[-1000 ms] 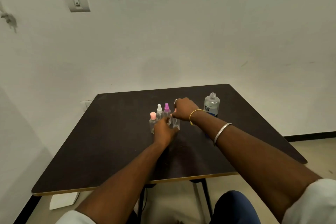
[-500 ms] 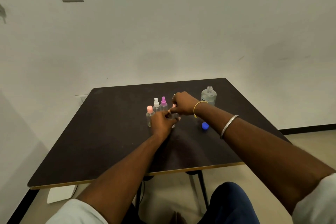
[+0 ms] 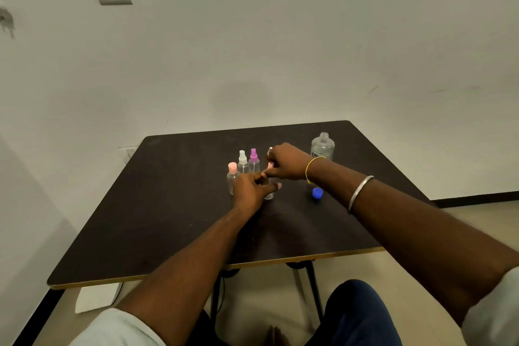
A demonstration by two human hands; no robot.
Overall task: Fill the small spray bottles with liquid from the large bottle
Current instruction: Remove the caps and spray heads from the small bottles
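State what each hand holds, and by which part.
Left hand grips the small clear bottle by its body; right hand pinches its pink top.

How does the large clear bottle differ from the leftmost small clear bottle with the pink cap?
The large clear bottle is taller and wider than the leftmost small clear bottle with the pink cap. The large one stands uncapped and labelled; the small one is capped and plain. Both stand upright on the dark table.

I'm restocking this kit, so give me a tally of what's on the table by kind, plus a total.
Small spray bottles: 4 (pink cap, white top, purple top, held bottle)
Large bottle: 1
Loose blue cap: 1
Total: 6
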